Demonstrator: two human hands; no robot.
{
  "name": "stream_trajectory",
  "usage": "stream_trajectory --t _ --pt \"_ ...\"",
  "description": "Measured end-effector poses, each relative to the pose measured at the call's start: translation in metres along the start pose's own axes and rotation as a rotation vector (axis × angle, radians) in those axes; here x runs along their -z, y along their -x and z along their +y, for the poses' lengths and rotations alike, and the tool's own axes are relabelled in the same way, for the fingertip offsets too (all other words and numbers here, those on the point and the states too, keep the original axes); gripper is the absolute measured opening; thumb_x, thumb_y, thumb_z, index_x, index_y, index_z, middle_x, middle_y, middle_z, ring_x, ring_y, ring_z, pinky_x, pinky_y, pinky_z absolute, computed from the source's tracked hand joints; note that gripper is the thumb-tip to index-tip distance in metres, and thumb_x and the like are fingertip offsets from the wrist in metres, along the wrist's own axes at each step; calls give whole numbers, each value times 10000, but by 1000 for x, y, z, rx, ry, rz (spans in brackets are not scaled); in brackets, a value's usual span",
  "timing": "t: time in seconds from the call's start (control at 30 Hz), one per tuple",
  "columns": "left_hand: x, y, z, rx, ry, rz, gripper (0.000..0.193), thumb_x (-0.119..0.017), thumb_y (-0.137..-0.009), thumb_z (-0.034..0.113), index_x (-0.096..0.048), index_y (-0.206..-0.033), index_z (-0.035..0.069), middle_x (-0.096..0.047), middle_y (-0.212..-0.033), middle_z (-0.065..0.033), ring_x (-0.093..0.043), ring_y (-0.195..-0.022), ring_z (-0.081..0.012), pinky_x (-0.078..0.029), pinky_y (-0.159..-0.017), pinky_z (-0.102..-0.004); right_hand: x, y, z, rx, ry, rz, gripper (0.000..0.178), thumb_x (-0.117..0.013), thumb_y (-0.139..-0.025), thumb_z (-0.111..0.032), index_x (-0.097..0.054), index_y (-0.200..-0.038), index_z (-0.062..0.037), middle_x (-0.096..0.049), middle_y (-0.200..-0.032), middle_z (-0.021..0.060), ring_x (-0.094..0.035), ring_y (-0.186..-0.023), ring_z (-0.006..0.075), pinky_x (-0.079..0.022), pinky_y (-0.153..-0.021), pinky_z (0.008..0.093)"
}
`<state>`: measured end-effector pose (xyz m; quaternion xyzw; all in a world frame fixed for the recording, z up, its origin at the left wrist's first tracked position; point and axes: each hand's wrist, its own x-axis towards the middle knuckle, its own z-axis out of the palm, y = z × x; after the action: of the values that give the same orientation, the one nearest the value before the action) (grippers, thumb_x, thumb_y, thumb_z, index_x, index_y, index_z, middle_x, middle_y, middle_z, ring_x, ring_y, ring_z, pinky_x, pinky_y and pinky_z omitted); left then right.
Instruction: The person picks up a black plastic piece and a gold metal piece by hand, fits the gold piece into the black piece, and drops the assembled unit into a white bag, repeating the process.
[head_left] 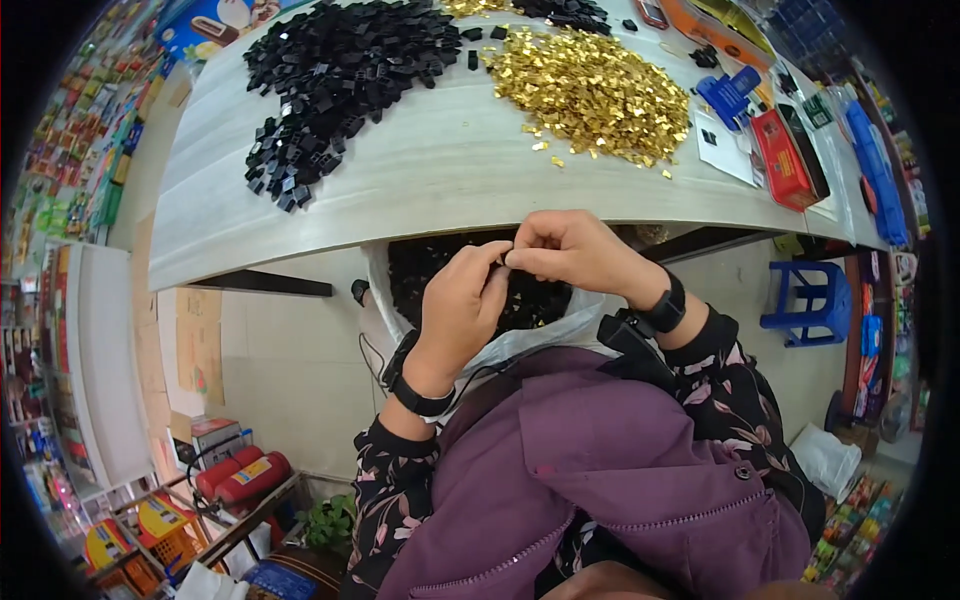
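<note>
My left hand (462, 300) and my right hand (575, 250) meet just off the table's near edge, fingertips pinched together. Between them shows a sliver of a small black piece (503, 258), mostly covered by the fingers. Under the hands, a white bag (382, 290) stands open with many small black pieces (430, 275) and some gold bits in it. On the tabletop lie a large heap of black plastic pieces (350, 70) to the left and a heap of small gold metal pieces (590, 95) to the right. Black straps circle both wrists.
The pale table (420, 185) has a red box (785, 155), a blue clip-like object (730, 97) and a white card (722, 150) at its right. A blue stool (810, 300) stands on the right. Red fire extinguishers (250, 477) and a plant (328, 522) are at lower left.
</note>
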<state>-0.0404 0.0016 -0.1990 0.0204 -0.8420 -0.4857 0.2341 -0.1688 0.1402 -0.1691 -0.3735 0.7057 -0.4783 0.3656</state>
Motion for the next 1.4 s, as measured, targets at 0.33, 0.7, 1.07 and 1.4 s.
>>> stream_trajectory --t 0.33,0.7,1.07,1.4 --pt "8 0 -7 -20 175 -77 296 -628 -798 64 -583 -1088 30 -617 -842 -110 -609 -686 -230 -471 -596 -301 8 0 -19 -153 -162 -138 150 -628 -866 -183 -612 -882 -35 -601 -742 -18 -561 -637 46 -446 -547 178" --pt "85 -89 -23 72 -433 65 438 -653 -799 209 -505 -1153 -1 -579 -905 -140 -599 -654 -266 -483 -589 -354 47 -22 14 205 606 609 170 -683 -776 -143 -628 -900 -40 -529 -628 19 -506 -557 103 -397 -505 254" --pt "92 -130 -66 89 -923 -16 296 -611 -777 99 -535 -1054 30 -536 -1006 -171 -565 -846 -354 -474 -711 -415 44 -21 17 341 577 642 128 -681 -770 -129 -649 -859 -43 -554 -660 51 -527 -559 150 -414 -518 266" --pt "85 -103 -52 -112 -654 20 147 -614 -766 58 -577 -903 16 -564 -837 -156 -577 -705 -311 -487 -615 -368 45 -19 21 253 7 507 119 -634 -839 -106 -630 -913 -13 -632 -795 17 -559 -679 56 -437 -588 187"
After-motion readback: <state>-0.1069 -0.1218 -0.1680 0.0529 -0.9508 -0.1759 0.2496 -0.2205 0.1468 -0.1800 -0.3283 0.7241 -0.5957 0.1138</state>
